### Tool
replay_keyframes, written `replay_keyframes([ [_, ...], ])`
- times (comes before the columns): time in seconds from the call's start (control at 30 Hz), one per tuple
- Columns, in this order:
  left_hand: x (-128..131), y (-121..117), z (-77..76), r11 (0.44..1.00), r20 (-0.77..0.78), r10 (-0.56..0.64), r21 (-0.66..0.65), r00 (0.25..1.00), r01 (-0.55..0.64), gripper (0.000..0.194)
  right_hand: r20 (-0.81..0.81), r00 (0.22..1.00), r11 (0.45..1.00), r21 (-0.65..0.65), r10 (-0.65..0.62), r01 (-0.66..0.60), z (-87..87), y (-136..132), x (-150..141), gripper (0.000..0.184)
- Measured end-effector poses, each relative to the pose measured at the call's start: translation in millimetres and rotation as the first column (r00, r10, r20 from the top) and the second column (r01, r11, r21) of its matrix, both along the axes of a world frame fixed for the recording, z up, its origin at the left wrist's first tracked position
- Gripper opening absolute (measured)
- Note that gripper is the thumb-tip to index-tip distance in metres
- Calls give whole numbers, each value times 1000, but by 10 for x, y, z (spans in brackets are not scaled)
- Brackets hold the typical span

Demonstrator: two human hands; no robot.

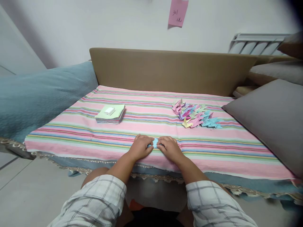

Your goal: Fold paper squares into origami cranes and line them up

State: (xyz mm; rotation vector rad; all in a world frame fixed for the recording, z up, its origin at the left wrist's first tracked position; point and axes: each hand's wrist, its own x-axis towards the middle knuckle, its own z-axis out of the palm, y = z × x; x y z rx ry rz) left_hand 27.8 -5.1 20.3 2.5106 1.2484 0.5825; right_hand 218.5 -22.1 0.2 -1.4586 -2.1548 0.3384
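A small light-blue piece of paper [155,143] lies on the striped cloth [99,135] near its front edge. My left hand [141,147] pinches its left side with curled fingers. My right hand [169,147] presses on its right side, fingers also curled. Most of the paper is hidden between the two hands. Further back on the left sits a stack of coloured paper squares [110,114] with a small white object [109,110] on top. A pile of folded paper cranes [196,115] in pink, blue, green and yellow lies at the back right.
A blue blanket [40,94] is heaped at the left. Grey cushions [272,119] lean at the right. A brown backrest [165,69] runs behind the cloth. A pink note [178,12] hangs on the wall. My knees are under the front edge.
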Motion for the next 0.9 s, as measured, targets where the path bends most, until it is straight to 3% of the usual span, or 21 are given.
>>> replay_keyframes([
  [0.47, 26, 31, -30, 998, -26, 14, 56, 1000, -13, 16, -12, 1000, 1000, 7, -22, 22, -19, -5, -34, 12],
  [0.9, 50, 53, -77, 992, 125, 120, 22, 985, -124, 13, -27, 991, 991, -28, -132, 132, 4, 9, -123, 17],
])
